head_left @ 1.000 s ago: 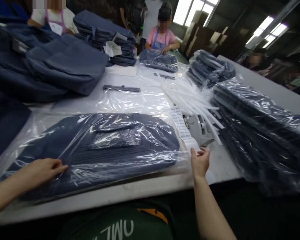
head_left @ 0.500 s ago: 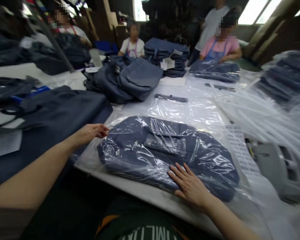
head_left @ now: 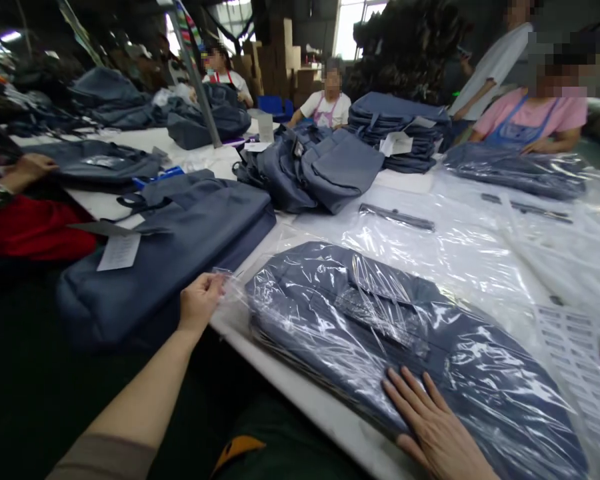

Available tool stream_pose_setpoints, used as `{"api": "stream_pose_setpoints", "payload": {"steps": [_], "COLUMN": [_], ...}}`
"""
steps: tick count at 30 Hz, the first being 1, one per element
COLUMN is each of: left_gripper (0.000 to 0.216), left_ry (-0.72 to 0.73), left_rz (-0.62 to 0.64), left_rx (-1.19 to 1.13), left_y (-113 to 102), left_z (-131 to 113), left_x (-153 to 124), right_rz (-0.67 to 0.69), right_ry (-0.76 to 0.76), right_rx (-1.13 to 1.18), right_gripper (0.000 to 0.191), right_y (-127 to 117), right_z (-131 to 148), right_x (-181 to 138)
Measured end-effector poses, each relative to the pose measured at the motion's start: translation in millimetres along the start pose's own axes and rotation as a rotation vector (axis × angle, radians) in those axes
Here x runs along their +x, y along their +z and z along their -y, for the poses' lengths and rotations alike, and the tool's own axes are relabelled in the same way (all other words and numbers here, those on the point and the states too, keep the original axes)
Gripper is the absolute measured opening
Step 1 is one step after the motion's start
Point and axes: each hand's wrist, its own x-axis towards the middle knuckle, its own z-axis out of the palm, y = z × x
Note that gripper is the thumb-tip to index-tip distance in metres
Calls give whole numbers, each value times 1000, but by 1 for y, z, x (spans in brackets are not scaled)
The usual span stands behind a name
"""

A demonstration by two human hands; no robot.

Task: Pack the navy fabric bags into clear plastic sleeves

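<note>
The person's left hand is pinching the open edge of a clear plastic bag, with thumb and fingers closed together on the film at the bag's left end. Inside that bag a navy blue fabric bag is lying flat, its handle and front pocket showing through the wrinkled plastic. The right hand is resting palm down on the near side of the packed bag, fingers spread apart and flat, gripping nothing and pressing on the film over the fabric. The packed bag is lying between the two hands on the white table, close to its near edge. Just left of the left hand, an unpacked navy bag with a white paper tag is sitting uncovered. Beyond the hands, a heap of loose navy bags is lying on the table, and behind it a folded stack is standing. To the far right of the right hand, a sheet of printed labels is lying on the plastic. Farther off, another bagged item is lying in front of a co-worker in a pink shirt. At the far left, another person's hand is resting on a dark bag.
</note>
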Motion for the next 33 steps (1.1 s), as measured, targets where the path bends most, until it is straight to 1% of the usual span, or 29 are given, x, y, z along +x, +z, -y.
{"api": "stream_pose_setpoints", "payload": {"steps": [2,5,6,7,8,9,10,11,12,13,14,15,16,17,18,19,21,24,26,28,30,31,32,33], "left_gripper": [41,27,26,23,22,25,30,33,36,37,37,43,51,61,71,78,82,82,81,77,71,69,67,65], "left_ry": [-10,-12,-7,4,19,25,51,138,294,532,834,1087,1283,1378,1399,1372,1278,1158,1127,1120,1122,1124,1136,1149], "left_rz": [-12,66,79,64,19,-57,-169,-272,-315,-300,-146,33,203,330,385,403,459,560,601,639,667,663,649,630], "left_rx": [89,196,215,228,237,245,241,222,205,187,199,250,314,394,465,514,555,557,554,550,543,548,550,560], "left_y": [12,31,35,36,34,30,25,19,14,11,11,14,19,26,34,42,54,61,60,59,59,59,61,62], "left_z": [-5,-4,-3,-4,-6,-9,-14,-20,-26,-32,-38,-42,-45,-47,-48,-48,-50,-55,-57,-56,-49,-45,-41,-39], "left_x": [14,37,42,44,43,37,27,13,-3,-19,-35,-49,-60,-67,-70,-70,-64,-49,-40,-34,-30,-28,-26,-24], "right_rz": [-23,-56,-60,-60,-55,-51,-47,-41,-34,-26,-20,-14,-10,-9,-12,-16,-36,-75,-97,-133,-244,-340,-456,-586], "right_ry": [-31,-40,-34,-26,-20,-10,0,7,13,22,30,38,46,54,56,53,37,25,95,253,510,665,831,1007], "right_rx": [-44,-94,-104,-109,-110,-107,-100,-89,-74,-57,-41,-27,-16,-10,-9,-12,-35,-95,-138,-167,-179,-179,-171,-152], "right_gripper": [74,77,77,77,77,76,76,75,75,75,75,75,75,75,74,73,73,74,67,55,49,51,57,68], "right_y": [1,3,3,3,3,2,2,2,2,2,1,1,0,-1,-3,-5,-10,-18,-23,-26,-30,-32,-33,-35], "right_z": [1,3,4,5,5,5,5,6,6,6,6,7,7,8,8,10,13,14,9,-2,-15,-20,-25,-27], "right_x": [-1,0,1,2,3,3,4,4,4,4,3,3,3,3,3,4,4,1,-10,-33,-67,-87,-108,-129]}}
